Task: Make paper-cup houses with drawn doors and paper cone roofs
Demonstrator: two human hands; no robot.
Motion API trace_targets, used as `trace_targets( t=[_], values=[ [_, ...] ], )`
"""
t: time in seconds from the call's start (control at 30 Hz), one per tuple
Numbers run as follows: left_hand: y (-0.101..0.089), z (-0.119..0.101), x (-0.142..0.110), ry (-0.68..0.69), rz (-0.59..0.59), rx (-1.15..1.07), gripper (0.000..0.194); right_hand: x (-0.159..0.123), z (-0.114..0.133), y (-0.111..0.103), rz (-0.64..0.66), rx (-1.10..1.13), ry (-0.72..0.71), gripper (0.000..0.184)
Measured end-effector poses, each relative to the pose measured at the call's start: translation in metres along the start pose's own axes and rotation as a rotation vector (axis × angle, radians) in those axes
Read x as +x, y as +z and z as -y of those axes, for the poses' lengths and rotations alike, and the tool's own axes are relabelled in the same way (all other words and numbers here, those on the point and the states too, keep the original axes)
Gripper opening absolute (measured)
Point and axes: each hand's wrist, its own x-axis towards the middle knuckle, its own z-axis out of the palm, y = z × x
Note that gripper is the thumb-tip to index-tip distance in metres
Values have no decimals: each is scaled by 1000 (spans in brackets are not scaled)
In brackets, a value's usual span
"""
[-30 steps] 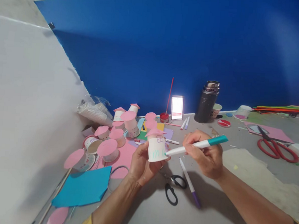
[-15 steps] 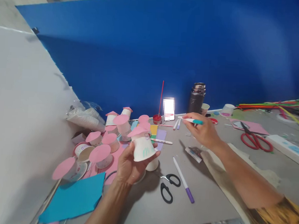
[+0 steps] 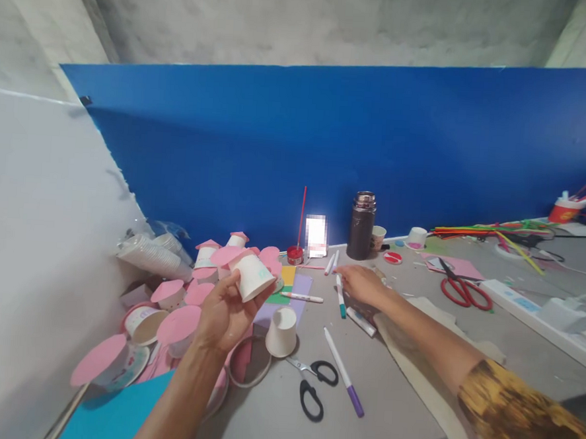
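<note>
My left hand [image 3: 228,311] grips a small white paper cup [image 3: 253,278] with faint green drawing and a pink paper cone on its far end; the cup is tilted, its rim to the lower right. My right hand [image 3: 361,284] is low over the table at the back, its fingers drawn together. Its fingertips are beside the white and lilac markers [image 3: 335,259] and the top of a teal-ended marker [image 3: 341,300]. What they pinch, if anything, is hidden. A plain white cup [image 3: 282,333] stands upside down below the held one.
Black-handled scissors [image 3: 312,386], a purple-ended marker [image 3: 344,375] and a roll of tape [image 3: 250,362] lie in front. Pink-topped cups [image 3: 180,328] crowd the left. Behind stand a dark flask [image 3: 361,227] and a lit phone [image 3: 316,235]. Red scissors [image 3: 462,289] and a power strip [image 3: 539,321] are right.
My right hand has moved from the cup to the back markers, and the teal-ended marker now lies on the table. My left hand has raised and tilted the cup. The view has tipped upward.
</note>
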Motion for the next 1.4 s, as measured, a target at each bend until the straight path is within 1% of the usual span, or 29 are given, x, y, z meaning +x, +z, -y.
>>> trace_targets(
  t=[0.07, 0.2, 0.3, 0.37, 0.47, 0.6, 0.7, 0.8, 0.93, 1.03, 1.17, 1.27, 1.33, 1.4],
  values=[
    [-6, 1, 8, 13, -21, -11, 46, 30, 8, -14, -48, 50, 41, 31],
    [-23, 6, 22, 67, -31, -8, 40, 107, 33, -41, -170, 191, 128, 33],
    [-32, 10, 26, 57, -62, 7, 31, 158, 51, -56, -252, 288, 204, 35],
    [-35, 13, 27, 41, -79, 14, 27, 182, 59, -60, -269, 338, 243, 36],
    [-35, 16, 27, 24, -99, 18, 23, 201, 66, -54, -269, 372, 272, 36],
    [-33, 19, 27, 20, -113, 31, 26, 204, 70, -31, -270, 347, 241, 35],
    [-32, 18, 27, 25, -127, 47, 29, 196, 68, -15, -274, 324, 166, 34],
    [-30, 18, 28, 35, -150, 61, 27, 182, 60, -6, -256, 319, 75, 34],
    [-29, 19, 29, 33, -155, 66, 23, 163, 48, -3, -225, 353, -38, 33],
    [-30, 19, 29, 34, -156, 69, 20, 152, 40, 0, -251, 409, -80, 34],
    [-32, 20, 30, 37, -154, 53, 13, 142, 35, 7, -307, 518, -71, 34],
    [-33, 20, 31, 37, -137, 59, 14, 138, 34, 8, -331, 620, -55, 34],
    [-33, 20, 31, 36, -126, 61, 16, 136, 33, 4, -371, 702, -32, 33],
    [-34, 19, 31, 35, -117, 53, 20, 131, 33, -5, -431, 798, 3, 31]
  ],
)
